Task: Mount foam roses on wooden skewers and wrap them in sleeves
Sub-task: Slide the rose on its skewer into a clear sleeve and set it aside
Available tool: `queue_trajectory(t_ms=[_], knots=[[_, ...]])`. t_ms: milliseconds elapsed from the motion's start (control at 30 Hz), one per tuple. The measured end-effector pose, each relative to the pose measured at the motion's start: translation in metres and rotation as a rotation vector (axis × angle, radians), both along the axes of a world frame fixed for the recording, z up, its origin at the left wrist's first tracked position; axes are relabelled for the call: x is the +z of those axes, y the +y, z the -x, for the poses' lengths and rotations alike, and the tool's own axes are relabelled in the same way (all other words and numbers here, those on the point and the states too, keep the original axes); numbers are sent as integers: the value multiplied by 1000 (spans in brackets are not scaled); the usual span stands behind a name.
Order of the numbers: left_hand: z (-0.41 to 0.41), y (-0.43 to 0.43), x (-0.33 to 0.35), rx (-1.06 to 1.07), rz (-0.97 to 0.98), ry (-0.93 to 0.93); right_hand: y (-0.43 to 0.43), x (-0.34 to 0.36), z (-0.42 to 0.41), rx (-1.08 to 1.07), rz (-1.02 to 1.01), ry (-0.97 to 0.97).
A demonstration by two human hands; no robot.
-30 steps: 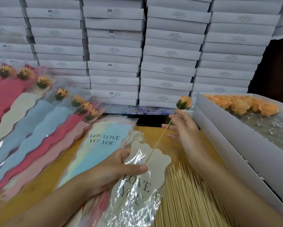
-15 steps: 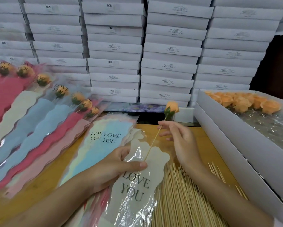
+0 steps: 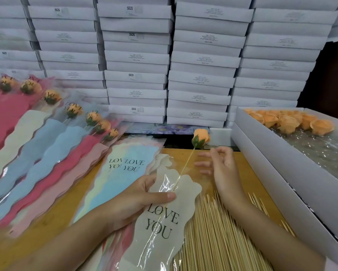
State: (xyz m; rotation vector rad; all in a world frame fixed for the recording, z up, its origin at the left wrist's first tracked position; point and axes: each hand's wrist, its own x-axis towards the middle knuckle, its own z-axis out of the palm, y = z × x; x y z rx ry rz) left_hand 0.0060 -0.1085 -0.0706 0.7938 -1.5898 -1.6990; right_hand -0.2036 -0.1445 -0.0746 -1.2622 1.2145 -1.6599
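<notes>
Step in hand: sleeving. One rose is mounted on its skewer and the stick is partway into a cream sleeve printed LOVE YOU.

Left hand, lower centre: grips the sleeve near its upper end, with the thumb laid flat across the clear film where the skewer enters it. The other fingers are under the sleeve and hidden. The skewer can be seen through the film, running down toward the lettering.

Right hand, centre right: holds nothing. Its fingers are loosely curled, just beside the bare stick but apart from it.

The rose head stands clear above the sleeve mouth at frame centre, over the far edge of the tabletop, with a stretch of bare stick below it.

Around: loose skewers heaped at lower centre; an open white box at right, with orange rose heads at its far end; spare sleeves stacked left of the hand; finished wrapped roses fanned out at left; closed white boxes stacked behind.

Judgement — insertion is about half done. The next move calls for the right hand to take the stick or the head and feed it down until the bloom sits inside the sleeve mouth, while the left keeps the film flat and open. Risk: the point could snag or pierce the thin film.
</notes>
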Motion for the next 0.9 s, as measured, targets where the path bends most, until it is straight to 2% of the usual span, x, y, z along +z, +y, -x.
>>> queue_trajectory(t_ms=[167,900], knots=[[-2,0,-2,0,3,-72,-1,3,4,5,-38,-141],[0,5,0,29,-18,-131,1,3,2,8,38,15]])
